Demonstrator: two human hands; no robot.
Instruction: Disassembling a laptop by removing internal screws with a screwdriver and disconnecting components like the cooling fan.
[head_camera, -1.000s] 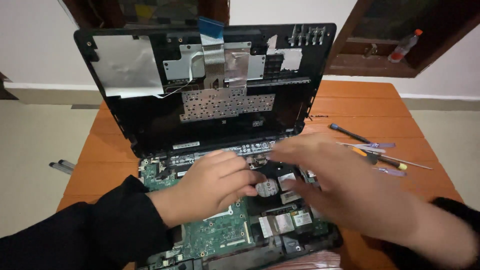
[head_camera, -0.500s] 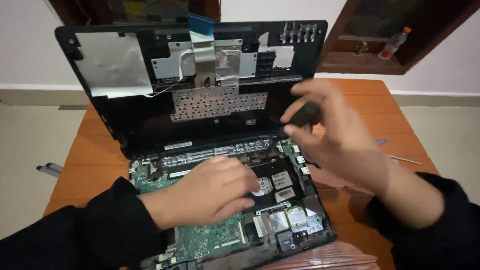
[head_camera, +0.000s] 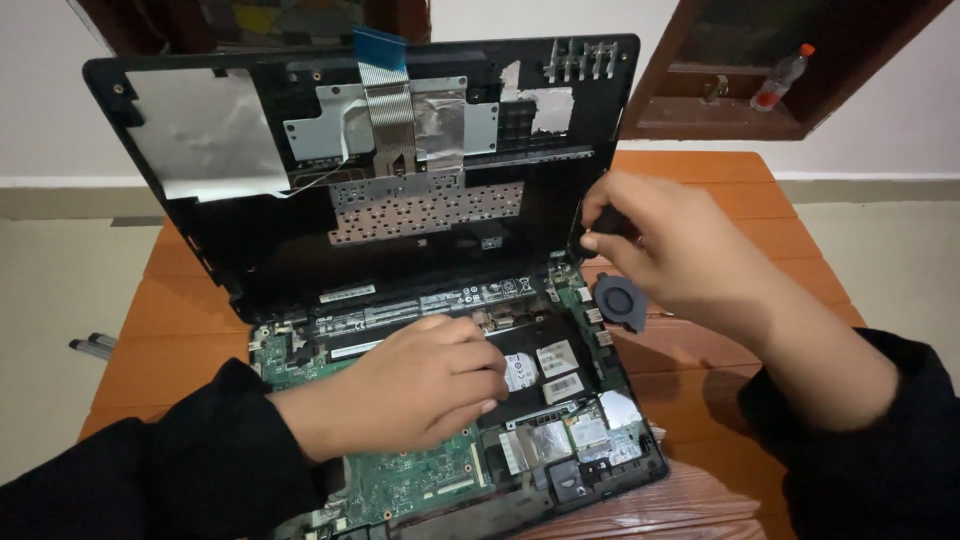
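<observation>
Our left hand (head_camera: 425, 385) rests curled on the flat green board (head_camera: 420, 480), fingers holding nothing. Our right hand (head_camera: 680, 250) fingers pinch a small black part (head_camera: 600, 228) above the round black fan (head_camera: 620, 300).

**Around my workbench**

I work at an orange-brown wooden table (head_camera: 740, 200) with slatted boards. Up to my right, a dark brown wooden shelf (head_camera: 720, 115) juts from the white wall (head_camera: 880, 110), and on it lies a clear plastic bottle with an orange cap (head_camera: 780, 77). On the pale beige floor (head_camera: 60, 270) to my left I can see two dark, thin rods with light tips (head_camera: 92, 345), possibly pens or screwdrivers.
</observation>
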